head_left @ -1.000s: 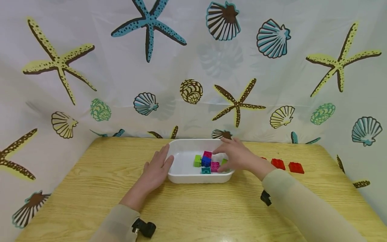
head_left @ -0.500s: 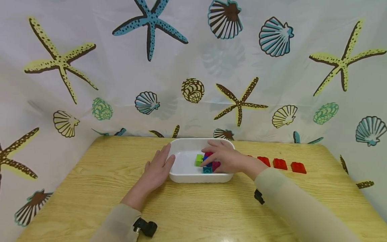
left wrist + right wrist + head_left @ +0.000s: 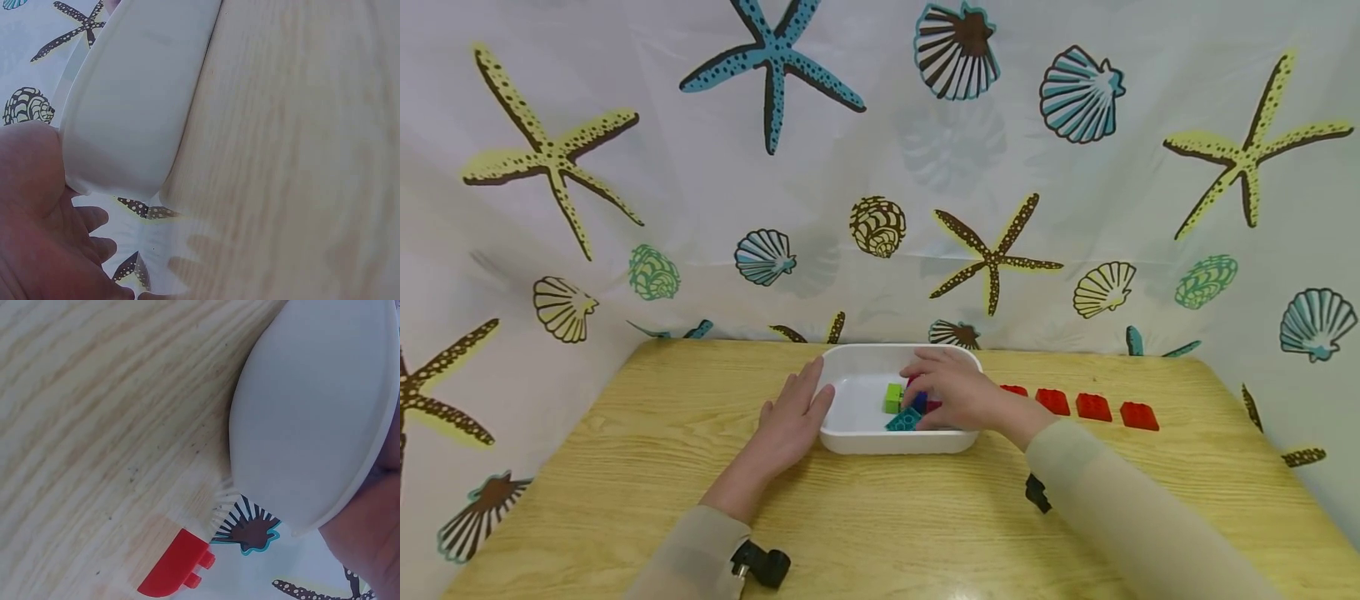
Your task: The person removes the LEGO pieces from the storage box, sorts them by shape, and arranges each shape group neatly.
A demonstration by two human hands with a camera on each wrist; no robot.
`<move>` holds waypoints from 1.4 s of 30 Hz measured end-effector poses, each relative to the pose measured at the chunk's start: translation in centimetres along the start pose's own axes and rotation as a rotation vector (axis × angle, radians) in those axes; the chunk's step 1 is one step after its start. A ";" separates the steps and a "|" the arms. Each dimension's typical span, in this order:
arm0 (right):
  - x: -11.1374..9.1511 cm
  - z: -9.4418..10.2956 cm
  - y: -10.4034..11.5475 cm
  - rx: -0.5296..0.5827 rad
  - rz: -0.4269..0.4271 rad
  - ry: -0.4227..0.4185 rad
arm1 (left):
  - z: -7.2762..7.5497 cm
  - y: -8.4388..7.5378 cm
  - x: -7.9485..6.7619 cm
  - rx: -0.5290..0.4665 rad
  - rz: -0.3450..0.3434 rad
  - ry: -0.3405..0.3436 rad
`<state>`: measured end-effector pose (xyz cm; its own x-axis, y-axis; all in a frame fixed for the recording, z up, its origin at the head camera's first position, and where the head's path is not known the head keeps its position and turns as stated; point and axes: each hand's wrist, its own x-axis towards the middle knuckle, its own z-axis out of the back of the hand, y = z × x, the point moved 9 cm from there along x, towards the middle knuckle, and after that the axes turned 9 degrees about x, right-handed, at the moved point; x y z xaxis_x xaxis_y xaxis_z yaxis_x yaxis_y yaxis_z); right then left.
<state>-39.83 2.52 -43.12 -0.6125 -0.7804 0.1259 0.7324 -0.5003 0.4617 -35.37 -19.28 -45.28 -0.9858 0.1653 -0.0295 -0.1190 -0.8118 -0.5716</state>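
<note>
A white plastic tray (image 3: 850, 443) stands on the table with toy building bricks inside. My left hand (image 3: 790, 417) rests against its left end, fingers extended; in the left wrist view the hand (image 3: 37, 206) touches the tray's end. My right hand (image 3: 955, 389) reaches over the right end into the tray. Its thumb and index finger pinch a teal brick (image 3: 902, 419), which lies tilted. Left of the fingers is a lime green brick (image 3: 892, 398). A blue brick (image 3: 919, 402) and magenta ones are partly hidden under the hand. The right wrist view hides the fingertips behind the tray wall.
Several red bricks stand in a row on the table right of the tray, the farthest right one (image 3: 1139, 415) standing nearest the front. One red brick (image 3: 177, 565) shows in the right wrist view. A patterned curtain (image 3: 880, 150) hangs behind the wooden table (image 3: 880, 517).
My right hand has moved left and down into the tray, its fingers closing in. The teal brick, flat before, is now turned and tilted. My left hand keeps its place.
</note>
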 end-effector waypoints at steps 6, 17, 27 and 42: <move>-0.4 1.4 0.8 0.145 -0.104 -0.038 | -0.1 0.0 0.1 0.007 -0.008 -0.004; -2.4 3.1 -0.3 0.405 -0.295 -0.175 | 0.0 -0.1 0.1 0.002 -0.002 -0.002; -6.0 5.1 -1.3 0.530 -0.358 -0.334 | -0.2 0.1 0.0 0.002 0.004 0.003; -9.9 6.7 -2.3 0.646 -0.309 -0.441 | -0.1 0.0 0.1 -0.003 -0.008 -0.003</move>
<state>-37.47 13.94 -39.55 -0.9159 -0.3584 0.1809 0.2807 -0.2495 0.9268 -35.45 -19.19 -45.32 -0.9852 0.1701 -0.0221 -0.1268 -0.8090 -0.5740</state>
